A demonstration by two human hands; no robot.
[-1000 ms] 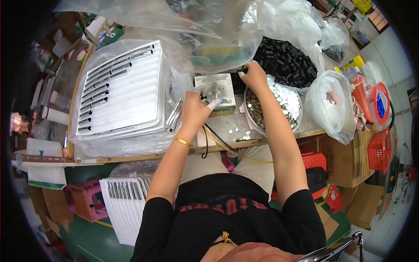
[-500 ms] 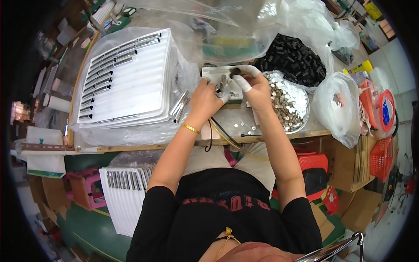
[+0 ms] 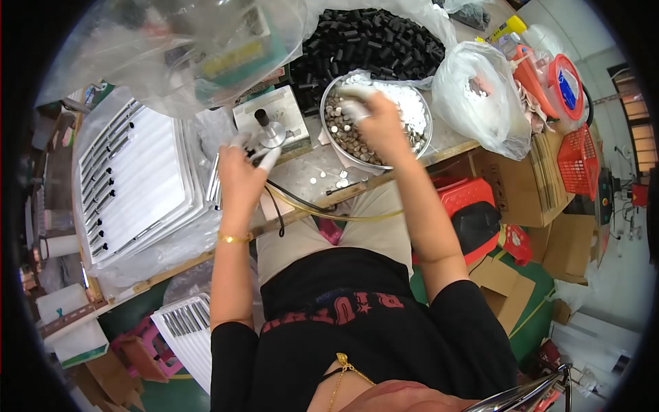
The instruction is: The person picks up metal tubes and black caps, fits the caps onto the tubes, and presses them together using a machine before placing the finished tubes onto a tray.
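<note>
My left hand point(image 3: 241, 168), with white covers on its fingertips, is at the near left edge of a pale block fixture point(image 3: 294, 118). Its fingers curl around something dark and shiny that I cannot make out. On the fixture a short black tube point(image 3: 261, 118) stands upright, beside a round metal disc point(image 3: 273, 134). Over a round metal bowl point(image 3: 428, 130) of small silvery discs point(image 3: 350, 141) is my right hand point(image 3: 379, 127). Motion smears its white-covered fingers, so what they hold, if anything, is not visible.
A heap of black tubes point(image 3: 374, 44) lies behind the bowl. White trays point(image 3: 141, 182) with metal rods stand at the left. Loose discs point(image 3: 341, 180) and a black cable point(image 3: 280, 218) lie by the front edge. A plastic bag point(image 3: 473, 103) sits at the right.
My right hand has moved from the fixture, where it held a black piece, to the bowl. A black tube now stands on the fixture. My left hand has drawn to the fixture's near side; the view has turned.
</note>
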